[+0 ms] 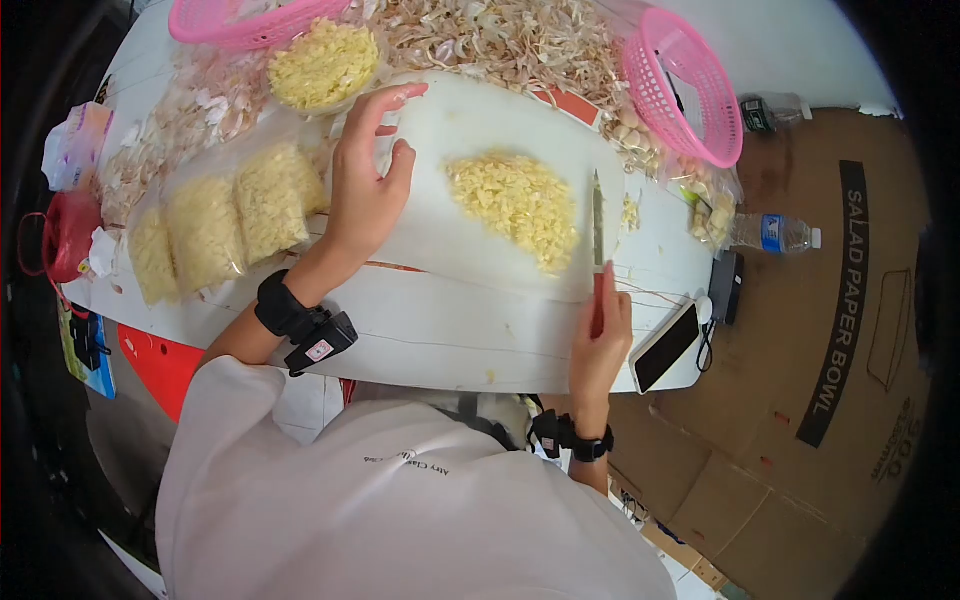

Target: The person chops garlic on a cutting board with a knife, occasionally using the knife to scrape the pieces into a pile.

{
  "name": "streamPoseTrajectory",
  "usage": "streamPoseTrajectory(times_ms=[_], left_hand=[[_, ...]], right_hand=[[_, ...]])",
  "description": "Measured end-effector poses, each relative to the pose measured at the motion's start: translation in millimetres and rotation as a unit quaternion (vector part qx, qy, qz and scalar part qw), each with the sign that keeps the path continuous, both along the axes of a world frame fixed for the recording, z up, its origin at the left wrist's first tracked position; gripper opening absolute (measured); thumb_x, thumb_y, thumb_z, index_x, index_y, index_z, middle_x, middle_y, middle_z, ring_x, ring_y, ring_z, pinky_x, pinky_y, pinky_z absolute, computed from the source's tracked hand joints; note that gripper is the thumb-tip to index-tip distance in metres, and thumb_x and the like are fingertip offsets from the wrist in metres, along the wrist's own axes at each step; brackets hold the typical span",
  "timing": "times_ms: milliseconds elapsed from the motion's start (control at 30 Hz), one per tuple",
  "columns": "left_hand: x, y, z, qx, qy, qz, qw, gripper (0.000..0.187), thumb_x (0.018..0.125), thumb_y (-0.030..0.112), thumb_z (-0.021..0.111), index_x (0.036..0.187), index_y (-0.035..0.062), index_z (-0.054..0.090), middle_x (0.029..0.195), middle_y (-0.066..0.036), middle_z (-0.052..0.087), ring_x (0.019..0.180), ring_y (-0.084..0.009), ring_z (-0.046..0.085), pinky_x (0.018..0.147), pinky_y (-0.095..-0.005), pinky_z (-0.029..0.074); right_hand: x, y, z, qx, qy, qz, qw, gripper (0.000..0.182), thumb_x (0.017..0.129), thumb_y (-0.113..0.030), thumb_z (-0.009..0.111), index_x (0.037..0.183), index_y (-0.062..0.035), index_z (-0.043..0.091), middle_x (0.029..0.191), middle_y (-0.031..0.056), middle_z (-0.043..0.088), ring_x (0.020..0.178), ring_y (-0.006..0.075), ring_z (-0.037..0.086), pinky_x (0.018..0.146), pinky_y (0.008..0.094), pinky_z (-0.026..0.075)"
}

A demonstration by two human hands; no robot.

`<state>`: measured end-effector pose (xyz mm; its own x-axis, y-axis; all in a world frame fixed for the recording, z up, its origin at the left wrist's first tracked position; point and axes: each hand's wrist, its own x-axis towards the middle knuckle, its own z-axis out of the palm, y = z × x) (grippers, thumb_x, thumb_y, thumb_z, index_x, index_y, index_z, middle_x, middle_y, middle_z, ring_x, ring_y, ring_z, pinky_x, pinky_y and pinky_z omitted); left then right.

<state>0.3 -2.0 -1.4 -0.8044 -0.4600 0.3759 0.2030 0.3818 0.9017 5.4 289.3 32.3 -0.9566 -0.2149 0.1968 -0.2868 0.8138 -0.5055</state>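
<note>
My right hand [603, 335] grips the red handle of a knife [598, 220]. The blade points away from me, along the right side of a white cutting board [430, 235]. A heap of chopped garlic [515, 205] lies on the board, left of the blade and apart from it. Over the board's left edge, my left hand [372, 175] holds nothing, its fingers apart and curved. Beyond it stands an open bag of chopped garlic [325, 65]. Filled clear bags of chopped garlic [205, 225] lie side by side to the left of my left forearm.
Garlic skins [490, 40] cover the table's far side. A pink basket [690, 90] stands at far right, another pink basket [240, 25] at far left. A phone [666, 347] lies near the right edge. A water bottle [780, 234] rests by a large cardboard box [800, 330].
</note>
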Motion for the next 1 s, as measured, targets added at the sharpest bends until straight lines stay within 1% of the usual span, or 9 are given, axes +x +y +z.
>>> streamPoseTrajectory(times_ms=[100,233,333,533,633,667,733,900,1000], left_hand=[[0,0,0,0.001,-0.002,-0.002,1.000,0.046,0.084,-0.006,0.045,0.127,0.0075,0.051,0.135,-0.006,0.056,0.122,-0.0190,0.051,0.096,-0.0339,0.044],[-1,2,0,0.016,0.019,0.010,1.000,0.049,0.079,-0.008,0.046,0.124,0.0078,0.055,0.128,-0.006,0.059,0.118,-0.0221,0.052,0.093,-0.0359,0.046],[0,3,2,0.015,0.014,0.012,1.000,0.049,0.079,-0.008,0.046,0.124,0.0080,0.055,0.128,-0.006,0.058,0.118,-0.0220,0.052,0.093,-0.0358,0.046],[-1,1,1,0.020,0.008,0.006,1.000,0.049,0.079,-0.009,0.046,0.125,0.0083,0.055,0.129,-0.006,0.058,0.119,-0.0218,0.052,0.093,-0.0353,0.046],[0,2,1,0.020,0.012,0.004,1.000,0.050,0.079,-0.009,0.046,0.125,0.0081,0.055,0.129,-0.006,0.058,0.118,-0.0218,0.052,0.092,-0.0351,0.046],[-1,1,2,0.017,0.011,0.000,1.000,0.050,0.079,-0.009,0.046,0.125,0.0081,0.055,0.129,-0.006,0.058,0.118,-0.0218,0.052,0.092,-0.0351,0.046],[-1,1,3,0.001,0.005,0.010,1.000,0.050,0.079,-0.010,0.046,0.124,0.0079,0.055,0.128,-0.006,0.059,0.118,-0.0220,0.053,0.092,-0.0352,0.046],[0,0,-3,0.011,0.003,-0.002,1.000,0.048,0.081,-0.008,0.046,0.127,0.0071,0.053,0.133,-0.006,0.057,0.121,-0.0193,0.051,0.095,-0.0337,0.044],[0,0,-4,0.017,-0.007,-0.011,1.000,0.048,0.084,-0.005,0.045,0.130,0.0067,0.051,0.136,-0.007,0.055,0.124,-0.0171,0.049,0.098,-0.0324,0.042]], right_hand=[[9,-16,-3,0.002,-0.029,-0.006,1.000,0.050,0.088,0.006,0.058,0.136,-0.0108,0.057,0.088,0.0110,0.054,0.064,0.0193,0.053,0.059,0.0292,0.047],[6,-25,-5,-0.025,-0.046,0.035,0.998,0.051,0.088,0.007,0.059,0.137,-0.0082,0.056,0.087,0.0124,0.053,0.069,0.0223,0.055,0.064,0.0318,0.049],[-8,-25,-8,-0.096,0.015,0.013,0.995,0.049,0.091,0.007,0.055,0.139,-0.0014,0.051,0.089,0.0171,0.055,0.077,0.0269,0.058,0.070,0.0337,0.050],[-12,-30,0,-0.013,-0.071,0.050,0.996,0.045,0.092,0.006,0.052,0.137,-0.0007,0.051,0.090,0.0177,0.057,0.077,0.0274,0.059,0.069,0.0326,0.049],[-9,-35,4,-0.033,-0.098,0.059,0.993,0.045,0.093,0.005,0.052,0.138,-0.0003,0.050,0.093,0.0172,0.058,0.079,0.0275,0.059,0.071,0.0326,0.049],[-9,-32,0,-0.036,-0.098,0.055,0.993,0.045,0.093,0.005,0.052,0.138,-0.0003,0.050,0.093,0.0172,0.058,0.079,0.0275,0.059,0.071,0.0326,0.049],[-10,-20,-13,-0.104,0.027,0.032,0.994,0.048,0.094,0.004,0.052,0.141,0.0002,0.046,0.095,0.0173,0.059,0.081,0.0277,0.059,0.074,0.0331,0.049],[33,-3,-12,-0.087,-0.020,-0.041,0.995,0.052,0.096,0.002,0.048,0.147,0.0003,0.037,0.099,0.0188,0.058,0.088,0.0296,0.060,0.079,0.0343,0.049],[57,-6,-6,-0.014,-0.053,-0.058,0.997,0.055,0.096,0.003,0.045,0.149,0.0006,0.032,0.103,0.0199,0.055,0.089,0.0339,0.061,0.079,0.0372,0.050]])
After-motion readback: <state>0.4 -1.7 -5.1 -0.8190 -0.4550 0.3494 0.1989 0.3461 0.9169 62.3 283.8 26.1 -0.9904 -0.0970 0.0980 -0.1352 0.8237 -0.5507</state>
